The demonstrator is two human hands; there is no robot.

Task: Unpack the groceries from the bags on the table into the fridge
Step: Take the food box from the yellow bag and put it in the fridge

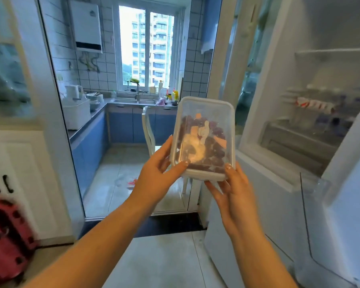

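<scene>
A clear plastic food box (204, 134) with a white lid and dark purple contents is held up in front of me, tilted on end. My left hand (156, 173) grips its lower left edge, thumb on the front. My right hand (231, 190) holds its lower right corner from below. The fridge (312, 129) stands open at the right, with a glass shelf, several small bottles and a clear drawer inside. The box is left of the fridge opening, outside it.
The open fridge door (341, 215) with its clear door bin juts out at the lower right. A white chair (149, 132) stands in the kitchen doorway ahead. White cabinets (19, 173) and a red stool (6, 242) are at the left.
</scene>
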